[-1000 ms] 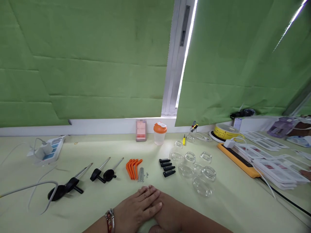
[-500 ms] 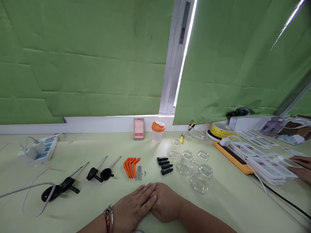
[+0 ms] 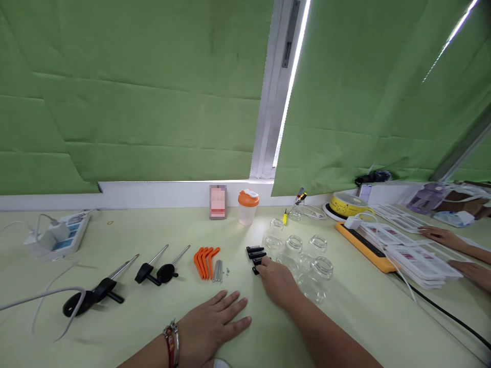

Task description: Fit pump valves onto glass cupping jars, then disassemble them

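Observation:
My left hand (image 3: 212,327) lies flat on the table, palm down with its fingers spread and nothing held. My right hand (image 3: 279,282) reaches over a row of small black ribbed plastic pieces (image 3: 255,249). Its bent fingers close on the nearest piece, mostly covering it. Just right of that hand stand several clear glass jars (image 3: 293,245). Ahead of my left hand lie bent orange plastic handles (image 3: 206,260), long metal screws (image 3: 218,271) and a few tiny metal parts (image 3: 227,272). Farther left are black crank-like parts with metal shafts (image 3: 166,272).
A shaker cup (image 3: 247,213) with an orange lid stands near the wall beside a pink-screened device (image 3: 218,202). Power strips sit left (image 3: 72,237) and right (image 3: 368,248). White trays (image 3: 414,263) are stacked at the right, where another person's hands (image 3: 441,236) work. A white cable (image 3: 80,299) loops at the left.
My clasped hands have come apart. The right hand has moved forward onto the black pieces, while the left has spread its fingers on the table. Another person's hand now reaches farther over the trays.

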`<state>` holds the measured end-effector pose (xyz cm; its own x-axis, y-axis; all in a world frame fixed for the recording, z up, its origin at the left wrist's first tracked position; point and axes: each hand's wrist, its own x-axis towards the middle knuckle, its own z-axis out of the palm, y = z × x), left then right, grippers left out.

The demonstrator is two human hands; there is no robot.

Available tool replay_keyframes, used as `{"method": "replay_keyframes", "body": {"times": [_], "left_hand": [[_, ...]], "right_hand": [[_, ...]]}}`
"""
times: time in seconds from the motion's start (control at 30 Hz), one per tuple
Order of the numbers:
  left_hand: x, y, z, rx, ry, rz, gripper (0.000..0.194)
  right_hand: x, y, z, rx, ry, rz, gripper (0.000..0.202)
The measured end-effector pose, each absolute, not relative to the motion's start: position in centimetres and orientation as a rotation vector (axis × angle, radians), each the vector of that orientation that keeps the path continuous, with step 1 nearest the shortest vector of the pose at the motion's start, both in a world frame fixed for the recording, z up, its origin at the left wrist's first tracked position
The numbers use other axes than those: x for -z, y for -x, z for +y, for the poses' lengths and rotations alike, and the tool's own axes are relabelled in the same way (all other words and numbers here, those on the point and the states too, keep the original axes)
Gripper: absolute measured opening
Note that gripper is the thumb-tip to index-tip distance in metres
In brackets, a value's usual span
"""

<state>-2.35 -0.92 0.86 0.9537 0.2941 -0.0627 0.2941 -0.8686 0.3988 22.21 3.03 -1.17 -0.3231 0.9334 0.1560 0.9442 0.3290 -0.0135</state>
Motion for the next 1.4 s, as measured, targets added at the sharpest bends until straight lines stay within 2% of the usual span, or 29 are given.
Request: {"method": "replay_keyframes", "body": {"times": [0.2,0.33,0.43,0.57,0.63,0.73,0.87,0.97,1.03,1.23,1.4], "left_hand": [[-0.8,2.5,-1.1,-0.063,-2.671,0.439,0.08],[0.5,2.8,-1.3,-0.258,-2.648,0.613,0.076],[1.5,2.9,-1.2,-0.439,-2.577,0.717,0.066],[2.0,2.9,-0.7,-0.536,-2.442,0.797,0.043],[1.8,3.0,-0.6,-0.569,-2.389,0.819,0.045],[1.2,2.8,-0.6,-0.591,-2.286,0.82,0.048],[0.4,2.3,-0.8,-0.609,-2.115,0.885,0.02],[0.6,2.1,-0.8,-0.652,-2.072,0.948,0.019],[0.9,2.2,-0.7,-0.683,-2.037,0.975,0.018],[1.2,2.5,-0.5,-0.695,-1.821,0.99,0.022],[1.3,2.3,-0.5,-0.715,-1.652,1.042,0.023]], "right_hand": [[0.3,-21.4,2.0,-0.033,1.575,-2.559,0.017],[-0.6,-20.3,0.4,-0.318,1.355,-2.624,0.011],[-0.5,-19.2,-0.6,-0.526,1.185,-2.618,0.012],[0.5,-18.0,-1.3,-0.706,1.046,-2.472,0.027],[1.0,-17.7,-1.4,-0.807,1.036,-2.359,0.03],[1.7,-17.5,-1.2,-1.083,1.075,-2.15,0.026],[2.6,-17.1,-1.0,-1.335,1.065,-1.913,0.016],[2.8,-17.2,-0.8,-1.331,1.054,-1.911,0.01],[2.5,-17.7,-0.4,-1.268,1.095,-1.949,0.013],[1.1,-21.5,2.0,-0.505,1.503,-1.958,0.02],[1.2,-22.8,3.3,-0.287,1.675,-2.034,0.025]]}}
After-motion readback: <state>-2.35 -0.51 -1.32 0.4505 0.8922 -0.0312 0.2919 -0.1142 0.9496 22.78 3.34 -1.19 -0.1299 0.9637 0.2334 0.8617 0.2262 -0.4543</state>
